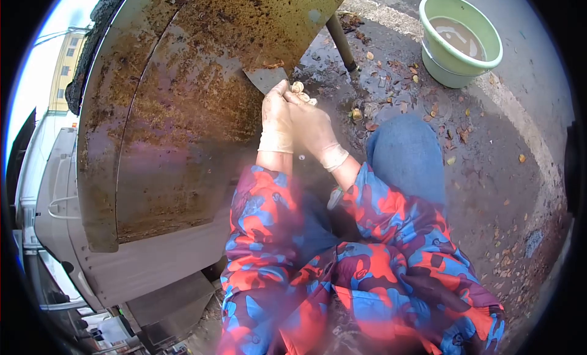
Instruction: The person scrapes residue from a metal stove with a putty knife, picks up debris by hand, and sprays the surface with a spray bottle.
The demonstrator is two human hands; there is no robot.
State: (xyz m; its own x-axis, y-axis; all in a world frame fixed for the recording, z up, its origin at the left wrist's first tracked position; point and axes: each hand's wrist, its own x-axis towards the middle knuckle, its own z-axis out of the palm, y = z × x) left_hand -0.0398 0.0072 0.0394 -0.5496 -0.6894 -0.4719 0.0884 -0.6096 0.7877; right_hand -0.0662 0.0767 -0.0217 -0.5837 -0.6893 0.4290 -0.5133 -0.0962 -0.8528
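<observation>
A scraper with a flat metal blade [266, 79] lies against a rusty, grimy metal panel [189, 104] in the upper left. Brown residue sits along the blade's front edge. My left hand [276, 118], in a dirty pale glove, is closed around the scraper just behind the blade. Pressed beside it, my right hand [312, 127] wears a similar glove and has its fingers curled at the tool. Both hands hide the handle. Some pale fingertips of the right glove point away from me.
A light green bucket [452, 73] of murky water stands at the upper right. A metal leg [341, 42] supports the panel. Fallen leaves [463, 133] litter the wet ground. My bent knee [406, 153] is right of the hands. A grey container [61, 202] stands at left.
</observation>
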